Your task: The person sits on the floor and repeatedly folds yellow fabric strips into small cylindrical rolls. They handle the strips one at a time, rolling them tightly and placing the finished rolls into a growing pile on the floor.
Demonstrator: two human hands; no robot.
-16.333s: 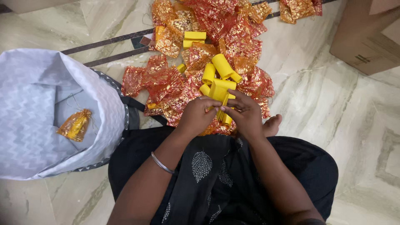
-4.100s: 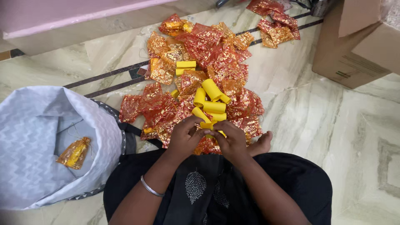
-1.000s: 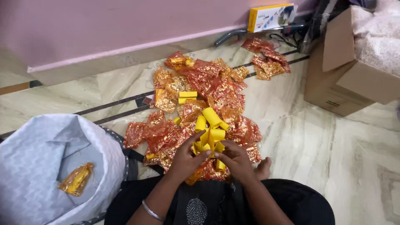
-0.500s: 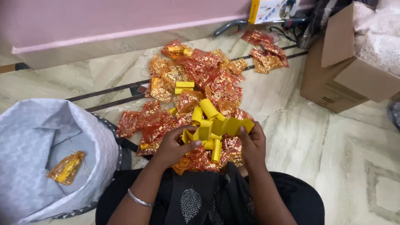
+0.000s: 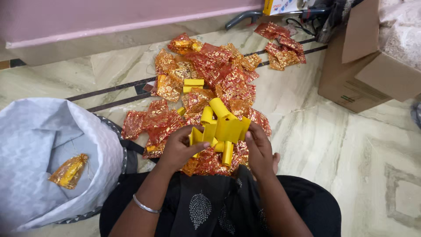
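— Since half a second ago, both hands have drawn closer, and the yellow strip (image 5: 223, 130) has folded in from its wider stretch.

— How do they hold it?

— Left hand (image 5: 180, 148) pinches its left end, right hand (image 5: 258, 147) its right end, above the pouches (image 5: 210, 83) on the floor (image 5: 342, 145).

— And at the left?

— One filled pouch (image 5: 68, 171) lies in the white bag (image 5: 26, 145).

Yellow paper strip (image 5: 228, 129), red-gold patterned pouches (image 5: 219, 70) (shimmery), white zigzag-patterned bag (image 5: 26, 145).
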